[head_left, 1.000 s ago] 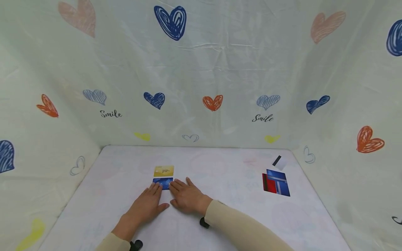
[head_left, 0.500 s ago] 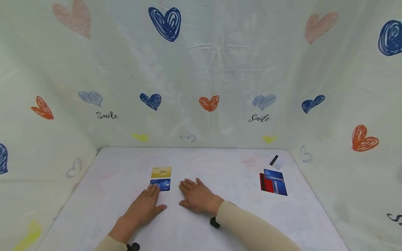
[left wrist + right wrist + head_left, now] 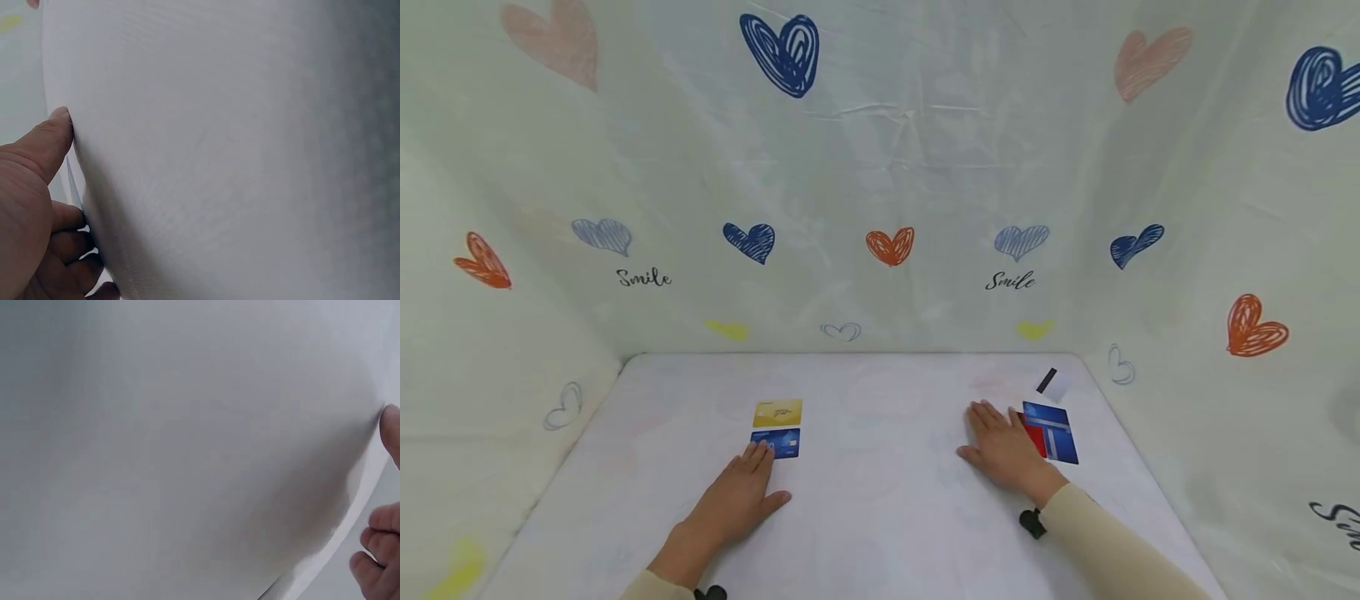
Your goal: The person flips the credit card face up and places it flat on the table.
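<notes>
A blue bank card (image 3: 786, 442) lies flat on the white table, just below a yellow card (image 3: 777, 413) in the head view. My left hand (image 3: 734, 498) rests its straight fingertips on the blue card's lower left part, thumb spread to the side. Over at the right, my right hand (image 3: 1004, 447) lies palm down with fingers extended, its fingertips at the left edge of a red card (image 3: 1035, 437). A second blue card (image 3: 1063, 446) with pale stripes overlaps that red one. In the wrist views only the left hand (image 3: 28, 219), the right hand's fingers (image 3: 386, 540) and white tabletop show.
Behind the red and striped blue cards lies a white card with a black stripe (image 3: 1047, 381). The white tabletop (image 3: 880, 475) stretches between the hands. A curtain (image 3: 910, 167) printed with hearts surrounds the table at the back and sides.
My right hand has left the blue card's right edge and travelled right across the table to the red card. My left hand stays on the blue card. The head view has shifted slightly.
</notes>
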Demonstrator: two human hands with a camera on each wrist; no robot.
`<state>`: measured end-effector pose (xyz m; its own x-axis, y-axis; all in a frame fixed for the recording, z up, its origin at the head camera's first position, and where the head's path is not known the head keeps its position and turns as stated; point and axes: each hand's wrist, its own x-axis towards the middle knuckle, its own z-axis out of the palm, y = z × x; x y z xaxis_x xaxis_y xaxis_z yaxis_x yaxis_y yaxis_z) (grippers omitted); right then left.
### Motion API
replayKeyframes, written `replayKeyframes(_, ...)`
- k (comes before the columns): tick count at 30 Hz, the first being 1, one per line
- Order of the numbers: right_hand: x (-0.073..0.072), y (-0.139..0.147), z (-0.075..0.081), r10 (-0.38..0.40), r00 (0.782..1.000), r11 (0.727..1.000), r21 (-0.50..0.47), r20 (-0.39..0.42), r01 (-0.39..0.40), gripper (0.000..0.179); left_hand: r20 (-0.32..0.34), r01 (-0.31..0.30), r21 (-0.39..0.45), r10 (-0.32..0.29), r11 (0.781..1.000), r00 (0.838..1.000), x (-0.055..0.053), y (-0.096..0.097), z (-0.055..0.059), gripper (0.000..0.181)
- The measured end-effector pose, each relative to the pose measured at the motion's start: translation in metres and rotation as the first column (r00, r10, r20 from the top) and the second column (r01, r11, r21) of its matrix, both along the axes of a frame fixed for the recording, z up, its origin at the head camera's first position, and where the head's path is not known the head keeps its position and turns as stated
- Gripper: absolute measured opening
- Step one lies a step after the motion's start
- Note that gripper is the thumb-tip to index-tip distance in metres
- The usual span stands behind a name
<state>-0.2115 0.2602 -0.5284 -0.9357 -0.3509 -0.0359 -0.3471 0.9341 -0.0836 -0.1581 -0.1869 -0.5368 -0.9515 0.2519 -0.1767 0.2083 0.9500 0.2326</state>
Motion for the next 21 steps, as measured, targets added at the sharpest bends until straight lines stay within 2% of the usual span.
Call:
replayKeyframes(5,0.005,0.057,-0.003,-0.134,0.988,0.991,-0.005,-0.082,0.134,0.084,0.005,-0.008,-0.013,0.008,1.000,1.000,0.001,-0.002,0.001,0.086)
replayKeyframes(8,0.009,0.079,-0.005,-0.221,0.973,0.975,-0.016,-0.068,0.220,0.092,0.002,-0.009,-0.020,0.009,1.000,1.000,0.000,-0.002,0.001,0.085)
replayKeyframes(12,0.011,0.092,-0.007,-0.289,0.957,0.957,-0.026,-0.016,0.289,0.097,0.003,0.000,-0.018,0.000,1.000,1.000,-0.001,-0.001,0.001,0.085)
replayKeyframes(16,0.010,0.089,-0.006,-0.268,0.963,0.963,-0.028,-0.004,0.268,0.087,0.006,-0.003,-0.008,0.003,1.000,1.000,0.000,0.000,0.002,0.085)
replayKeyframes(21,0.010,0.071,-0.006,-0.187,0.982,0.982,-0.032,-0.013,0.186,0.064,0.014,-0.009,-0.001,0.009,1.000,1.000,0.000,0.000,0.003,0.085)
